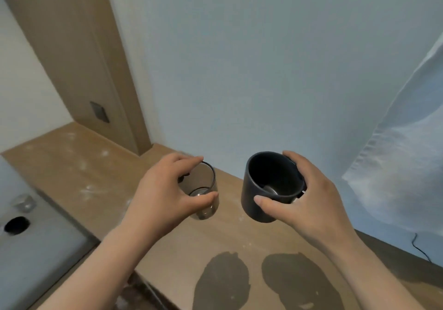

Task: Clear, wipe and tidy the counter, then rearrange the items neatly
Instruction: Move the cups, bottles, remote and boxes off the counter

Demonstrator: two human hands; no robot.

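My left hand (165,190) grips a clear, dark-tinted drinking glass (206,204) from above, fingers on its rim and thumb on its side. My right hand (304,197) holds a dark mug (263,190) around its right side, thumb across the front wall. The mug tilts slightly toward me and something pale shows at its bottom. Both vessels are over the wooden counter (100,170); I cannot tell whether they rest on it or hang just above. White powdery smears dot the counter to the left.
Two dark wet patches (223,283) lie on the counter near its front edge. A white curtain (402,156) hangs at the right, with a thin black cable (419,247) below it. A wall socket (99,112) sits on the wooden panel at the back left. A grey surface with a round hole (16,224) is at lower left.
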